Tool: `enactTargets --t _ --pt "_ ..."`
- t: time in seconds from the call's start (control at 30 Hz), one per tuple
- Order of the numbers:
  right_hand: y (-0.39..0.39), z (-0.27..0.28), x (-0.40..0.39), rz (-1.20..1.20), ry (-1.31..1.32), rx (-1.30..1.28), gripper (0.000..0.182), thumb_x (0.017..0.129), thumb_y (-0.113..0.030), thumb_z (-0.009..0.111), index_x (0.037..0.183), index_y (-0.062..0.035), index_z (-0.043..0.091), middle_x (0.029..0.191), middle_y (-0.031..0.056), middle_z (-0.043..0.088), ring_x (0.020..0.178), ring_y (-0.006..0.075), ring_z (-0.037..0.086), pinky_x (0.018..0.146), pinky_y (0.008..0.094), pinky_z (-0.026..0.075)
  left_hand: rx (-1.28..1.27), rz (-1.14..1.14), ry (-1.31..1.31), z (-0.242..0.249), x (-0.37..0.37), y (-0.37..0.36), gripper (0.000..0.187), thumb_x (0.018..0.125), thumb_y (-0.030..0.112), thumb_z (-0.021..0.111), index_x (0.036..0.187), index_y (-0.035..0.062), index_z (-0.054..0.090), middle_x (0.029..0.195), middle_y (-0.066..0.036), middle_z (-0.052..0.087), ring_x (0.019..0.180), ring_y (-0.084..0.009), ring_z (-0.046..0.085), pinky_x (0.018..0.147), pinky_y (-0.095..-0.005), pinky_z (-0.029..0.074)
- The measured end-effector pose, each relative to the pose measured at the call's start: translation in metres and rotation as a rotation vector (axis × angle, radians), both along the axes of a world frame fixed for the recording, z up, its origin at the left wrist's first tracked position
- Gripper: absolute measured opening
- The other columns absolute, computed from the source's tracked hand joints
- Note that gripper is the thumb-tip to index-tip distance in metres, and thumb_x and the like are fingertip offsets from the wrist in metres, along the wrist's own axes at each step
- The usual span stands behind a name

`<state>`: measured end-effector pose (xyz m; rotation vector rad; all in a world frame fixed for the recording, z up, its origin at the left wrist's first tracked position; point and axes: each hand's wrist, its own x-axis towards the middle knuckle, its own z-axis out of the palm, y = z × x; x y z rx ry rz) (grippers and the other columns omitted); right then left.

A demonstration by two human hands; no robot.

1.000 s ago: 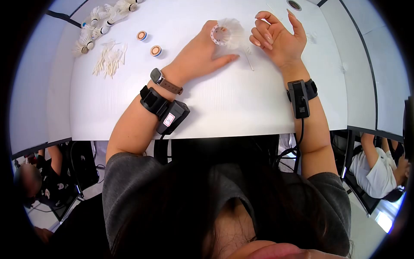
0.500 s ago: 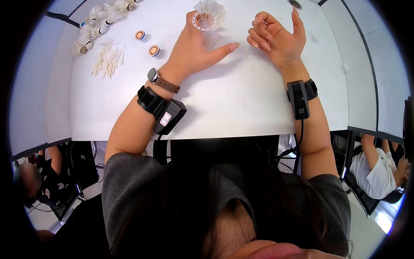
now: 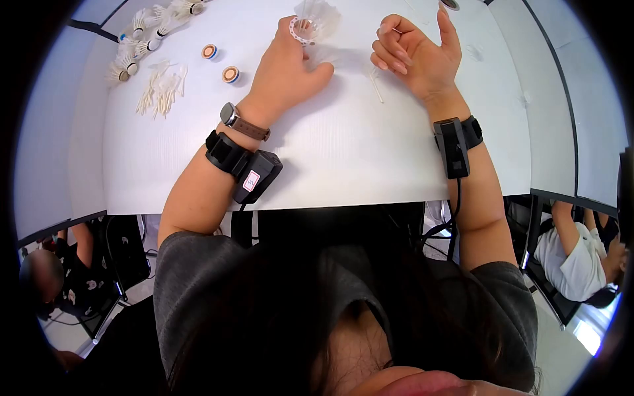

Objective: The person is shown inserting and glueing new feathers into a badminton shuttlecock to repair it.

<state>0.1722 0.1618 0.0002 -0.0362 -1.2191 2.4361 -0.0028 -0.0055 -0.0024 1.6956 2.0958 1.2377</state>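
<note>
My left hand (image 3: 288,72) is closed at the fingertips on a shuttlecock's feather skirt (image 3: 323,20). The skirt's white, perforated ring end faces me, with no cork base on it, and its feathers point away. Part of my fingers is hidden behind the ring. My right hand (image 3: 422,63) is raised to the right, palm partly up, with its thumb stretched away from loosely bent fingers. I make out nothing held in it. A loose feather (image 3: 377,89) lies on the table just left of and below those fingers.
Two round cork bases (image 3: 230,74) with blue bands stand left of my left hand. Beyond them lie a pile of loose feathers (image 3: 162,92) and several shuttlecocks (image 3: 142,46). A dark round object (image 3: 450,4) sits at the far edge. White partitions flank the table (image 3: 356,165); people sit on both sides.
Both hands have shifted slightly left in view, along with the table's contents. My left thumb has drawn in toward the palm. The feather skirt is still in my left hand.
</note>
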Motion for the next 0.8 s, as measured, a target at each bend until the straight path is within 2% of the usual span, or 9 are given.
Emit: enactTargets --t 0.1,0.2,0.5,0.6,0.8 --pt "-0.001 -0.001 0.0 -0.014 -0.003 0.026 0.085 0.094 -0.076 0.019 0.093 -0.0009 0.06 0.054 0.0002 0.041 0.049 0.0151 0.041 0.064 0.0325 0.043 0.04 -0.03 -0.077 -0.004 -0.002 0.002 0.064 0.078 0.018 0.069 0.128 -0.0052 0.037 0.106 -0.02 0.06 0.092 -0.0325 0.066 0.084 -0.0392 0.054" --pt "-0.002 -0.001 0.0 -0.015 -0.012 0.026 0.085 0.094 -0.075 0.019 0.093 -0.001 0.06 0.054 0.0003 0.041 0.049 0.0151 0.042 0.065 0.0327 0.044 0.052 -0.05 -0.042 -0.011 -0.006 0.003 0.064 0.082 0.015 0.067 0.133 0.0 0.031 0.118 -0.013 0.059 0.095 -0.0224 0.062 0.086 -0.0356 0.053" --pt "-0.007 0.005 0.0 -0.003 -0.063 0.013 0.082 0.095 -0.073 0.021 0.092 -0.0007 0.06 0.054 0.0008 0.042 0.048 0.0155 0.042 0.063 0.0333 0.043 0.095 -0.048 -0.031 -0.021 -0.013 0.009 0.055 0.089 0.009 0.065 0.13 -0.0009 0.03 0.12 -0.013 0.058 0.105 -0.0219 0.063 0.094 -0.0345 0.053" --pt "-0.003 -0.001 -0.002 0.021 -0.037 0.019 0.082 0.095 -0.072 0.021 0.091 -0.0006 0.06 0.054 0.0009 0.043 0.048 0.0156 0.042 0.062 0.0332 0.043 0.206 -0.076 -0.108 -0.026 -0.013 0.014 0.048 0.09 0.009 0.063 0.125 -0.0055 0.033 0.106 -0.023 0.063 0.096 -0.0347 0.069 0.085 -0.0386 0.054" --pt "-0.01 0.008 0.0 -0.017 -0.097 -0.001 0.081 0.096 -0.071 0.02 0.09 -0.0003 0.06 0.054 0.001 0.043 0.048 0.0157 0.042 0.062 0.0331 0.042 0.204 -0.053 -0.104 -0.021 -0.011 0.013 0.046 0.092 0.012 0.066 0.121 -0.0036 0.034 0.1 -0.022 0.065 0.088 -0.0325 0.07 0.079 -0.0375 0.055"
